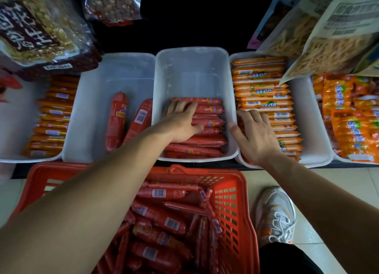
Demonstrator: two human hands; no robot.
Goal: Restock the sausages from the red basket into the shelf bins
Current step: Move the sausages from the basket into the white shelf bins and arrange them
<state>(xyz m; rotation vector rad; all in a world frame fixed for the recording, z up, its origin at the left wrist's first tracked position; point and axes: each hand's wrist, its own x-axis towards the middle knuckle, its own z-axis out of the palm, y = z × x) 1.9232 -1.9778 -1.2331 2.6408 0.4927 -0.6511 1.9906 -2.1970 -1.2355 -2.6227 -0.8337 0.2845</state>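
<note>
Head view: left hand presses flat on red sausages in the twelve-o'clock bin; right hand, fingers relaxed, rests on orange sausages at two o'clock.

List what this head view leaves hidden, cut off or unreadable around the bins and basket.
Head view:
- The left forearm covers much of what lies in the red basket.
- The left hand hides the red sausages beneath it in the middle bin.
- A snack bag overhangs the orange-sausage bin at its back corner.
- The far-right bin is cut off by the frame edge.
</note>
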